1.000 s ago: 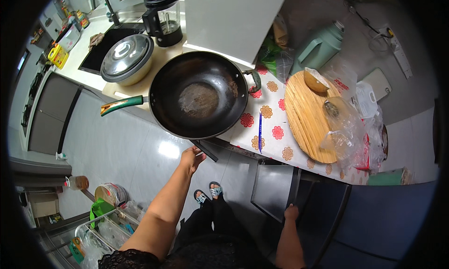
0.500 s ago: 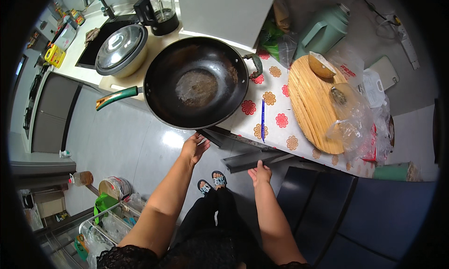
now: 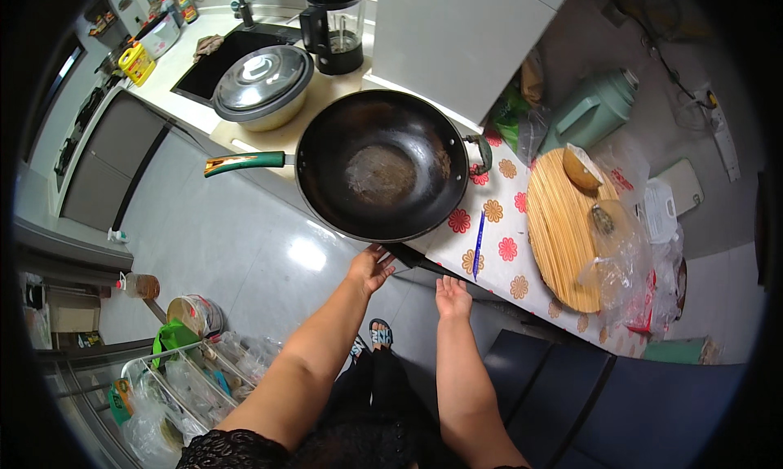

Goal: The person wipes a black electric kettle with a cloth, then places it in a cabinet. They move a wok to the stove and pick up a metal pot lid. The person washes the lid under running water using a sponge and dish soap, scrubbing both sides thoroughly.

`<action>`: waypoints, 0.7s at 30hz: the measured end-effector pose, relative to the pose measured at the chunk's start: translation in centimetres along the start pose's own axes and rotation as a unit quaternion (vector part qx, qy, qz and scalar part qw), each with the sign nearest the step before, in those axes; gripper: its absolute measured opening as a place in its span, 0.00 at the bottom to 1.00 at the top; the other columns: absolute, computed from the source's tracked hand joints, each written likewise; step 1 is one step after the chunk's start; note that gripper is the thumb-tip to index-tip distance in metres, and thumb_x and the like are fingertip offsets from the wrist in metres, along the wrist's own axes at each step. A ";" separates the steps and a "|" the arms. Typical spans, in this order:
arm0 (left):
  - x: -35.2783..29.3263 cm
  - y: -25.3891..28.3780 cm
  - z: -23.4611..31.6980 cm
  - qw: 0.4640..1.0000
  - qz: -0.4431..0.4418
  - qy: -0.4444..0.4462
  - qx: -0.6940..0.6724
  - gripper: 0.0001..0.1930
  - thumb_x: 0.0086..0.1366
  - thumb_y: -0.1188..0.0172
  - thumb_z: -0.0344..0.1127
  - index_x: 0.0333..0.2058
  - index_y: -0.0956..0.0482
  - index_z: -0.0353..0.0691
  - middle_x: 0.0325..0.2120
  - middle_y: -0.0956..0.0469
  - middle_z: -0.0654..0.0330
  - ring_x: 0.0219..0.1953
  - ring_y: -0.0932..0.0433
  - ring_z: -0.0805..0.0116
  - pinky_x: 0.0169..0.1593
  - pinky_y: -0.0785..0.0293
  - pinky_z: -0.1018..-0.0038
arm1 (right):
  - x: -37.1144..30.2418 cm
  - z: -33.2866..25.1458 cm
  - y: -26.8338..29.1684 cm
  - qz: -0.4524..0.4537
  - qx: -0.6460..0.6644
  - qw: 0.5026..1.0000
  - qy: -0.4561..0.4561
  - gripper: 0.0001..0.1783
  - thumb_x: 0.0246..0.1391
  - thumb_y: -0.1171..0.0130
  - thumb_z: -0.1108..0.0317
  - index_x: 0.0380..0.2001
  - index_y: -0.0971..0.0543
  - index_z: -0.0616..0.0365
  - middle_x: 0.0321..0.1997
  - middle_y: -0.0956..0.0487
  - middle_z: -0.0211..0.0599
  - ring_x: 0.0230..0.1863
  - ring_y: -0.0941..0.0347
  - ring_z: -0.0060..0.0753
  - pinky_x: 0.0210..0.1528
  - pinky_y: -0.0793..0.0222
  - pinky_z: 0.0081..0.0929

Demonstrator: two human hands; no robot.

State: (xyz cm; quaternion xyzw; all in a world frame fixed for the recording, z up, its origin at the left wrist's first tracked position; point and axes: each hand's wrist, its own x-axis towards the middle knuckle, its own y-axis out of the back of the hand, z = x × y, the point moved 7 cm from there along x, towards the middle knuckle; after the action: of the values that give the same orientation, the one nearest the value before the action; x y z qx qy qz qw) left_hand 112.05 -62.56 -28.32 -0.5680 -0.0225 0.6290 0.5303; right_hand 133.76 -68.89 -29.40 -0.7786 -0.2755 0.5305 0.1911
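Just below the near rim of a black wok (image 3: 381, 165), my left hand (image 3: 372, 268) reaches to the dark counter edge with its fingers apart. My right hand (image 3: 453, 296) is open, palm up, with its fingertips at the front of a dark drawer (image 3: 428, 275) under the counter. Whether either hand presses on the drawer is hard to make out. The wok lies empty across the counter's corner, its green handle (image 3: 245, 163) pointing left. A blue pen (image 3: 479, 245) rests on the flowered tablecloth (image 3: 507, 249) beyond my right hand.
To the right, an oval bamboo board (image 3: 563, 232) holds a cut, pale-fleshed piece (image 3: 582, 169) and a clear plastic bag (image 3: 621, 249). A green thermos (image 3: 591, 114) stands behind. A lidded pot (image 3: 263, 88) and blender (image 3: 334, 28) are at the back. A wire rack (image 3: 183, 379) stands low left.
The drawer, which stuck out, is now in under the counter edge. My right hand has moved up and forward with it; my left remains by the wok's near rim. The view has shifted.
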 end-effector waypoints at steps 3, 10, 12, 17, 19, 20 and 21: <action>0.3 -0.2 -0.1 0.999 0.023 0.014 -0.023 0.17 0.65 0.54 0.29 0.53 0.35 0.45 0.52 0.33 0.59 0.53 0.33 0.58 0.48 0.36 0.58 | -0.2 0.2 -1.0 0.004 0.003 1.000 -0.015 0.23 0.59 0.58 0.79 0.55 0.35 0.45 0.57 0.32 0.29 0.56 0.35 0.38 0.63 0.48 0.49; -0.3 -0.7 0.4 0.999 -0.010 0.044 -0.001 0.17 0.65 0.52 0.32 0.53 0.33 0.50 0.52 0.31 0.63 0.53 0.33 0.60 0.49 0.37 0.57 | 1.9 0.1 -1.4 -0.003 0.023 1.000 -0.010 0.17 0.60 0.63 0.76 0.51 0.32 0.62 0.56 0.31 0.42 0.63 0.40 0.45 0.66 0.49 0.48; -1.4 -0.3 1.6 0.998 -0.030 0.041 0.023 0.20 0.65 0.53 0.33 0.56 0.35 0.51 0.54 0.32 0.63 0.53 0.33 0.61 0.49 0.36 0.58 | 1.1 0.6 -1.7 0.021 0.029 0.999 0.000 0.18 0.60 0.63 0.76 0.52 0.32 0.61 0.57 0.31 0.42 0.63 0.40 0.45 0.66 0.49 0.48; -6.4 2.5 8.1 0.980 0.047 -0.021 0.194 0.22 0.64 0.50 0.31 0.57 0.34 0.46 0.52 0.28 0.62 0.52 0.30 0.61 0.47 0.31 0.64 | -1.0 1.6 -2.4 0.010 0.006 1.000 0.003 0.18 0.60 0.62 0.74 0.52 0.32 0.58 0.60 0.34 0.39 0.65 0.43 0.46 0.65 0.47 0.48; -9.1 3.1 12.8 0.931 0.099 -0.098 0.337 0.19 0.64 0.48 0.29 0.54 0.30 0.43 0.48 0.25 0.62 0.47 0.26 0.61 0.47 0.30 0.68 | -1.1 1.6 -2.5 0.007 0.006 1.000 0.010 0.15 0.60 0.60 0.71 0.49 0.32 0.58 0.59 0.34 0.37 0.64 0.42 0.46 0.64 0.47 0.48; -10.5 2.4 16.2 0.886 0.069 -0.223 0.401 0.17 0.62 0.46 0.28 0.51 0.28 0.41 0.44 0.23 0.60 0.43 0.24 0.60 0.45 0.29 0.69 | -1.4 1.7 -2.7 0.000 0.007 1.000 0.019 0.14 0.61 0.60 0.70 0.48 0.32 0.58 0.58 0.33 0.36 0.63 0.41 0.45 0.64 0.46 0.48; -12.4 1.5 19.5 0.821 0.037 -0.343 0.455 0.16 0.60 0.44 0.27 0.48 0.26 0.38 0.40 0.22 0.59 0.38 0.22 0.58 0.44 0.28 0.71 | -1.7 1.8 -2.7 -0.005 0.009 1.000 0.027 0.13 0.61 0.59 0.69 0.47 0.32 0.58 0.58 0.33 0.36 0.62 0.40 0.45 0.63 0.46 0.48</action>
State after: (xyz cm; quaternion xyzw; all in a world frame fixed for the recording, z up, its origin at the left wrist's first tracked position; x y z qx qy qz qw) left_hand 94.11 -60.60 -13.77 -0.0101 0.1072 0.7410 0.6628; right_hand 130.94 -67.85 -27.20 -0.7894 -0.2694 0.5109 0.2079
